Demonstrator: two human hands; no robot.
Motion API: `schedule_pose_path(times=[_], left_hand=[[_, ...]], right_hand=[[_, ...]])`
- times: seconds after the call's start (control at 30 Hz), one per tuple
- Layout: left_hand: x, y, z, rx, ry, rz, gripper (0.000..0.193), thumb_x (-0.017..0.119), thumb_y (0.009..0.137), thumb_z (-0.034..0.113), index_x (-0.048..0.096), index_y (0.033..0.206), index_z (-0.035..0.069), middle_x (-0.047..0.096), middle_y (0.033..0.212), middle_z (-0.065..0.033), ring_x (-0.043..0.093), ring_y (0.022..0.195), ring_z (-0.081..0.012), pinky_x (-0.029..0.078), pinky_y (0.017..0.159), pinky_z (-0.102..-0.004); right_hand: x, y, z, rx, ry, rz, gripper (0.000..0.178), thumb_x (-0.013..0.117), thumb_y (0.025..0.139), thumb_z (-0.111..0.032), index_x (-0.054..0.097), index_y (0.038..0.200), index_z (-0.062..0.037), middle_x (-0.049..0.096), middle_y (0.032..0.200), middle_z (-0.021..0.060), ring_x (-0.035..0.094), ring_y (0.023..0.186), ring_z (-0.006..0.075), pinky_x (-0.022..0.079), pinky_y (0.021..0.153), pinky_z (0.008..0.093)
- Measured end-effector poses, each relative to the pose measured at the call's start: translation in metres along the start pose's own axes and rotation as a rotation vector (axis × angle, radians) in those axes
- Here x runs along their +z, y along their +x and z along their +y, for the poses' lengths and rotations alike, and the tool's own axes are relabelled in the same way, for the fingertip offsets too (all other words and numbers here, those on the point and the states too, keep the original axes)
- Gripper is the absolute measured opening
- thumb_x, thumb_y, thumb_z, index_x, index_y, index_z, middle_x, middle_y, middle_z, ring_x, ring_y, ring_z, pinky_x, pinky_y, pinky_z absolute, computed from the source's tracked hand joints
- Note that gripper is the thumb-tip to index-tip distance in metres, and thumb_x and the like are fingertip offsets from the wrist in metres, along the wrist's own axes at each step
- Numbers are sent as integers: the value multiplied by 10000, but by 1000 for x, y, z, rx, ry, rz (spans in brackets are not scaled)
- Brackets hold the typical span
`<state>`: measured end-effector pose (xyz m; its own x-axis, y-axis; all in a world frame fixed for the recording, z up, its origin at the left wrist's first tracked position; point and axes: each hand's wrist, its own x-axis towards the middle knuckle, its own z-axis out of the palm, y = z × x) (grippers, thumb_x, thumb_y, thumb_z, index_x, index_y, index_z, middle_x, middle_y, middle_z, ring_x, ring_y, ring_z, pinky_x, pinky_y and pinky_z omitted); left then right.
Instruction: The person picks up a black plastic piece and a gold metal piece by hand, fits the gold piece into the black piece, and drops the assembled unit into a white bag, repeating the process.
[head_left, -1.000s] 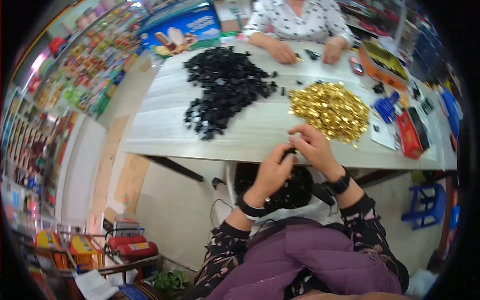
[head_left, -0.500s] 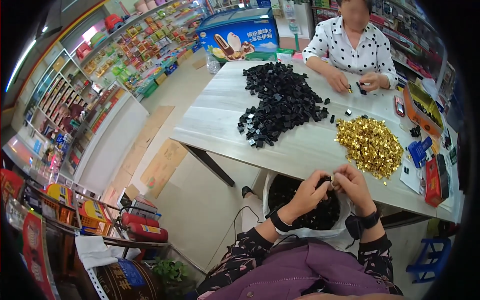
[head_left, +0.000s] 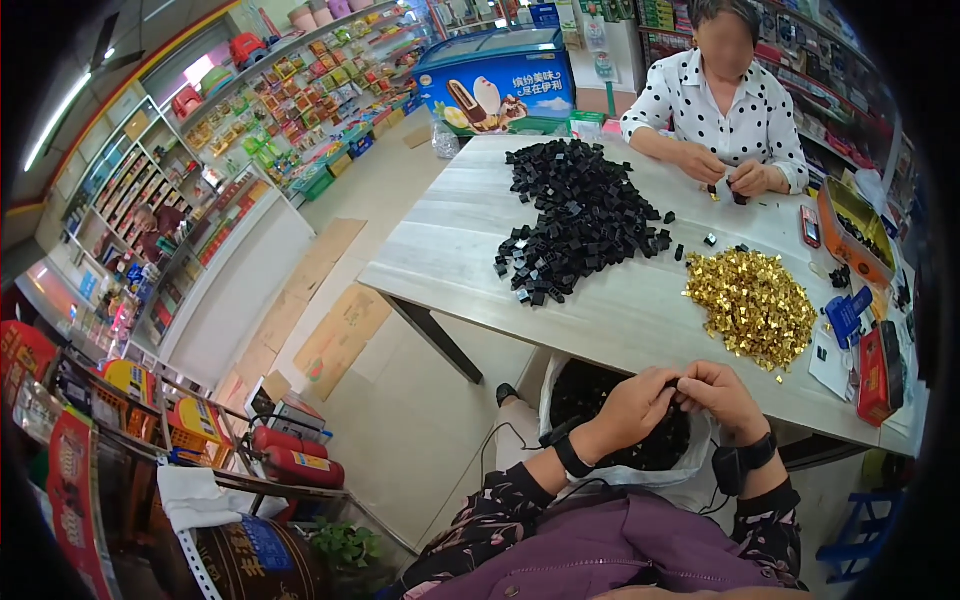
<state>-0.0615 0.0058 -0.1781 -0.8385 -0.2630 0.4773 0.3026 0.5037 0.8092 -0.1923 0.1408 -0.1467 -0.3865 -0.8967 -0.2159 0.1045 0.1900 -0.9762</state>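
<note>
My left hand (head_left: 632, 408) and my right hand (head_left: 722, 396) meet at the fingertips just off the table's near edge. Both are closed in a pinch on a small black piece, mostly hidden by the fingers. Below them stands a white-lined bucket (head_left: 546, 400) holding many black pieces (head_left: 580, 390). On the table (head_left: 450, 225), a large heap of small black plastic pieces (head_left: 580, 225) lies left of centre. To its right is a pile of shiny gold metal clips (head_left: 752, 308), nearer my right hand.
Across the table a person in a spotted shirt (head_left: 725, 110) handles small pieces. At the right are an open tin (head_left: 855, 230), a phone (head_left: 810, 226), a blue object (head_left: 848, 315) and a red box (head_left: 878, 372). A blue stool (head_left: 860, 535) stands below; fire extinguishers (head_left: 300, 465) stand at left.
The whole view has shifted slightly. My fingers have drawn together and cover more of the small black piece. Across the table, the other person's hands have moved closer to each other.
</note>
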Motion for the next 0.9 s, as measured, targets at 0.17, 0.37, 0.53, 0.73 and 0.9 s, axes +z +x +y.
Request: schedule_pose_path(times=[0.17, 0.37, 0.53, 0.73, 0.9], left_hand=[[9, -8, -6, 27, -66, 54, 220, 503, 913, 91, 530, 1116, 14, 612, 833, -71, 570, 623, -114, 471, 591, -251], [-8, 8, -21, -504, -645, 187, 208, 506, 911, 89, 518, 1117, 60, 610, 805, -46, 538, 586, -82, 423, 507, -190], [-28, 0, -37, -481, -871, 285, 172, 546, 900, 88, 520, 1070, 77, 574, 758, -25, 481, 537, -56, 337, 431, -160], [-14, 7, -17, -581, -760, 236, 87, 547, 911, 92, 493, 978, 75, 574, 792, -33, 458, 517, -54, 303, 407, -167], [-10, -2, -21, -468, -782, 275, 109, 526, 921, 95, 513, 1027, 70, 583, 822, -43, 471, 522, -54, 305, 406, -162]], right_hand=[[3, -2, -1, 35, -52, 13, 160, 557, 904, -213, 588, 865, -61, 604, 752, -8, 556, 643, 54, 448, 578, 192], [-23, 6, 11, -170, -365, 353, 171, 586, 879, -203, 605, 868, -33, 573, 708, -13, 527, 598, 61, 422, 536, 213], [-45, -2, 17, -356, -737, 650, 221, 642, 825, -196, 624, 968, -29, 598, 750, 26, 533, 614, 91, 440, 563, 246], [-40, 4, 25, -336, -1004, 739, 255, 678, 785, -220, 646, 1004, -94, 589, 791, 45, 584, 638, 167, 467, 574, 281], [-31, 15, 21, -363, -1064, 783, 227, 679, 777, -240, 655, 979, -137, 588, 767, 41, 597, 645, 195, 474, 570, 294]])
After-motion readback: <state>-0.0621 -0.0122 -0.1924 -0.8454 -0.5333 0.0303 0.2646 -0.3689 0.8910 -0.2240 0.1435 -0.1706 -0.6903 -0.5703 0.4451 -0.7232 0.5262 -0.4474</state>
